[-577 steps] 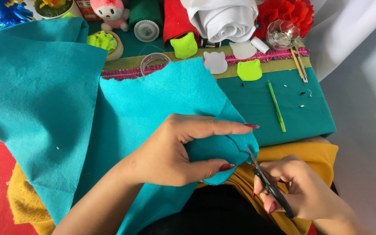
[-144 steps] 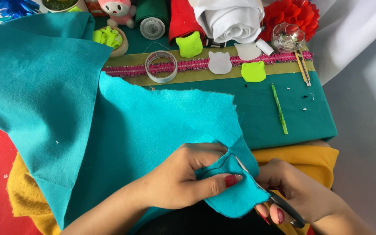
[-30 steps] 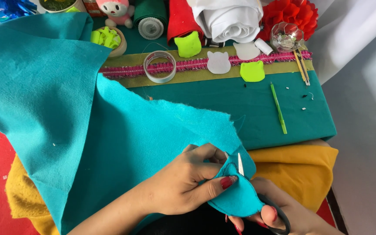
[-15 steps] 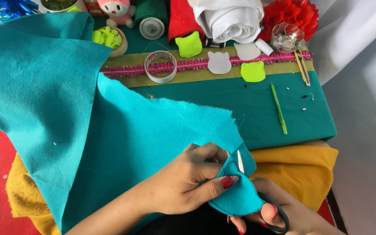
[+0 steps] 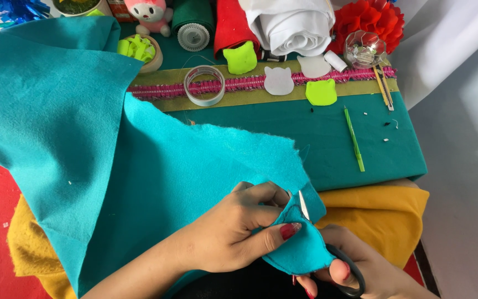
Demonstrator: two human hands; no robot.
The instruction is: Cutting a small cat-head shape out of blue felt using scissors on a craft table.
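Note:
A large sheet of teal felt (image 5: 139,166) spreads over the left and middle of the table. My left hand (image 5: 233,232) pinches its lower right corner between thumb and fingers, folding a rounded flap (image 5: 300,252) toward me. My right hand (image 5: 355,274) sits at the bottom edge, partly under that flap, gripping black-handled scissors (image 5: 304,206). The scissor blades poke up through the felt just right of my left fingers.
Behind the felt lie a clear tape ring (image 5: 204,84), green (image 5: 240,57) and white (image 5: 279,81) cat-shaped felt cut-outs, a green stick (image 5: 354,139), a pink trim strip (image 5: 250,84), rolled fabrics (image 5: 291,25) and a red paper flower (image 5: 369,19). Yellow felt (image 5: 383,213) lies under the teal cloth at right.
The scissor blades have crept slightly further along the curved cut near my left fingers. The hands and felt have barely shifted otherwise.

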